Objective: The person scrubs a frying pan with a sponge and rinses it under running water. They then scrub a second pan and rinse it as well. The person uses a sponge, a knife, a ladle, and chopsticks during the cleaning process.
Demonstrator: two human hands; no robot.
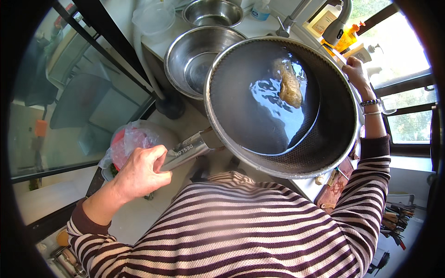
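Observation:
A large dark wok [335, 135] with a honeycomb-textured inside and a metal rim is held up in front of me, tilted. Water [236, 90] pools toward its far left side and mirrors the bright window. In that water lies a tan, fibrous piece [291, 88], which looks like a loofah scrubber. My left hand [142, 170] is closed around the end of the long steel handle [187, 147], which bears the maker's name DESLON. On the far right side, my right hand [358, 74] grips the wok's short side handle, mostly hidden by the fingers.
Two steel basins [182, 66] sit on the counter beyond the wok. A faucet [286, 26] and several pump bottles [358, 54] line the window side. A bag-lined bin [130, 142] stands at left, near a glass door [76, 104]. A stained cutting board [330, 194] lies at right.

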